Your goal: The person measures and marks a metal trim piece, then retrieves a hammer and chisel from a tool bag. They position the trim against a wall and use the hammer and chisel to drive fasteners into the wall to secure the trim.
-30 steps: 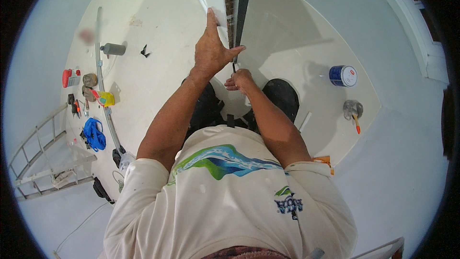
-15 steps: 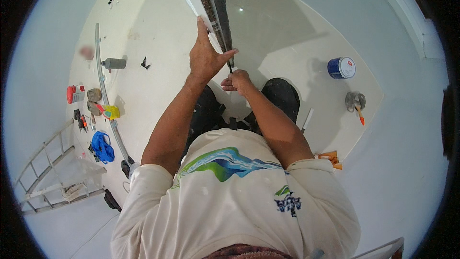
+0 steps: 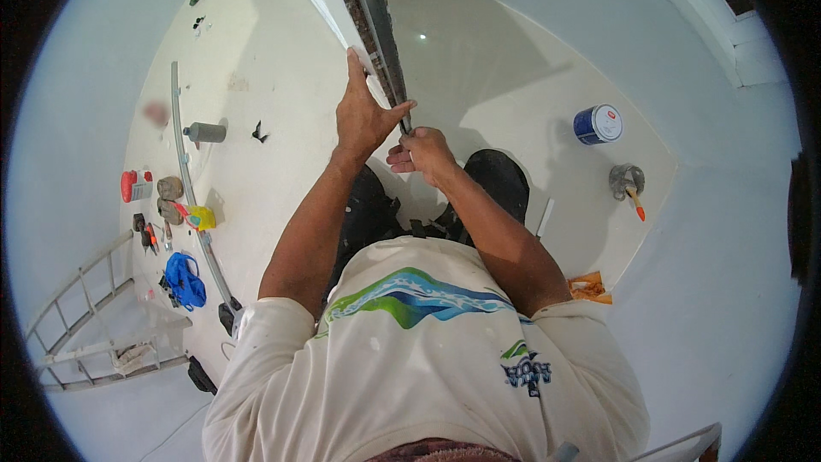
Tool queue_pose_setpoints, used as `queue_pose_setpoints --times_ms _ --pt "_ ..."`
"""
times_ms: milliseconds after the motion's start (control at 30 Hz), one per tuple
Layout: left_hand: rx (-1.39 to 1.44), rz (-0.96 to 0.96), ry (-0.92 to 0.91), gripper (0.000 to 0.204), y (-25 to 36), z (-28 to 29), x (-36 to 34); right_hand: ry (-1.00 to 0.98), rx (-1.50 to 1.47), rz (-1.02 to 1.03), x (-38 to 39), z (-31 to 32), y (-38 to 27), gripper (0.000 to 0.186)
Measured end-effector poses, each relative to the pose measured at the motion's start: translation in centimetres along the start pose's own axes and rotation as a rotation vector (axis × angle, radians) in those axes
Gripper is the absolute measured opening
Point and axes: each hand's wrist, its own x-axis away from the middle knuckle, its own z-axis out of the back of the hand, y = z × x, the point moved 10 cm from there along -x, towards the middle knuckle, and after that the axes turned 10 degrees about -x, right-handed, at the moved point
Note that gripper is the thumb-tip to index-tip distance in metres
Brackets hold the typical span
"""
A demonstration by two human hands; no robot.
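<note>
My left hand [image 3: 363,115] grips the edge of an upright white panel [image 3: 321,8] with a dark, rough edge strip and grey metal face [image 3: 375,8], thumb across the strip and forefinger along the white side. Just below, my right hand [image 3: 428,150] is closed at the lower end of the strip, other fingers partly extended; a thin dark piece showed there earlier, now mostly hidden by the fingers. My knees [image 3: 492,188] are on the pale floor [image 3: 462,94] either side of my hands.
At left lie a long rail [image 3: 178,98], grey bottle [image 3: 207,132], assorted tools [image 3: 150,235], blue bag [image 3: 186,280] and metal ladder [image 3: 81,312]. At right are a blue can [image 3: 597,124], a pot with orange-handled brush [image 3: 627,181] and the curved wall [image 3: 701,248].
The panel and both my hands have shifted slightly lower and leftward in view, as the surrounding floor items also shift with the camera. The thin dark piece at my right fingers is less visible.
</note>
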Motion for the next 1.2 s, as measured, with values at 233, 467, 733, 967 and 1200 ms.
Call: queue_pose_setpoints --times_ms 233,467,733,967,1200 --pt "-0.011 -0.015 0.025 0.139 -0.1 0.3 0.1 -0.043 0.040 0.096 4.3 -2.6 -3.1 0.026" --pt "0.024 0.023 -0.011 0.135 0.0 0.3 -0.1 -0.058 0.085 0.242 5.1 -2.9 -3.1 0.029" --pt "0.026 0.015 -0.001 0.140 0.1 0.6 0.4 0.036 0.350 0.159 7.1 -0.3 -1.4 0.026" --pt "0.021 0.117 -0.069 0.139 -0.5 0.7 0.8 0.163 0.887 0.878 18.6 -3.4 -11.9 0.034" --pt "0.002 0.032 0.028 0.139 0.5 1.2 0.3 -0.072 0.985 1.020 17.8 -8.6 -13.6 0.031"
